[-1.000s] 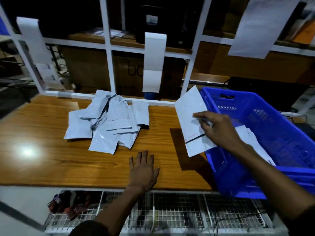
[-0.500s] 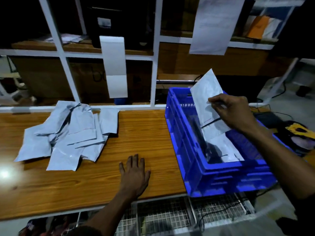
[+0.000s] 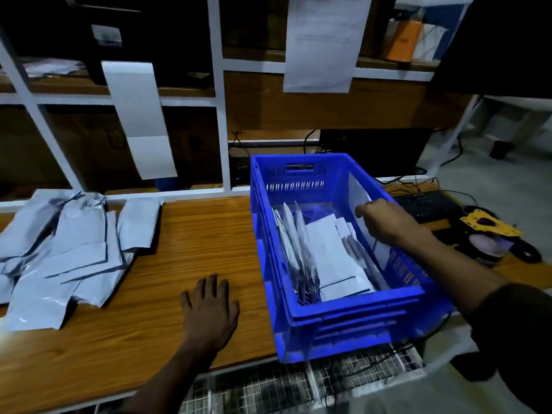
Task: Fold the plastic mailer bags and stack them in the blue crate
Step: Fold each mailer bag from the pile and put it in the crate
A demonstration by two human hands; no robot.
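the long wooden worktable [image 3: 191, 234] with an orange-brown grain runs across the scene, backed by a white metal shelving frame [image 3: 219, 94] with sheets of white paper [image 3: 324, 40] hanging from it. the rectangular blue plastic crate [image 3: 343, 318] with slotted walls sits at the right end of the table, its near corner overhanging the front edge above a white wire mesh rack [image 3: 298, 386].

the loose heap of unfolded grey plastic mailer bags [image 3: 62, 255] lies on the left part of the table, well apart from the crate, the bags overlapping one another in disorder.

inside the crate, a stack of folded white-grey mailer bags [image 3: 331, 258] lies flat on the floor toward the right, and several more stand on edge against the left wall. one further folded grey mailer bag [image 3: 357, 189] is upright against the crate's right wall, inside the rim.

the right hand [image 3: 385, 222] reaches over the right wall of the crate, fingers curled round the upright bag, grasping it near its middle; a dark sleeve covers the forearm.

the left hand [image 3: 210, 306] lies palm down on the bare table just left of the crate, fingers straight and slightly spread, grasping nothing.

right of the crate, on a lower surface, sit a black keyboard [image 3: 427, 204] and a yellow tape dispenser [image 3: 490, 228] with black cables near them.
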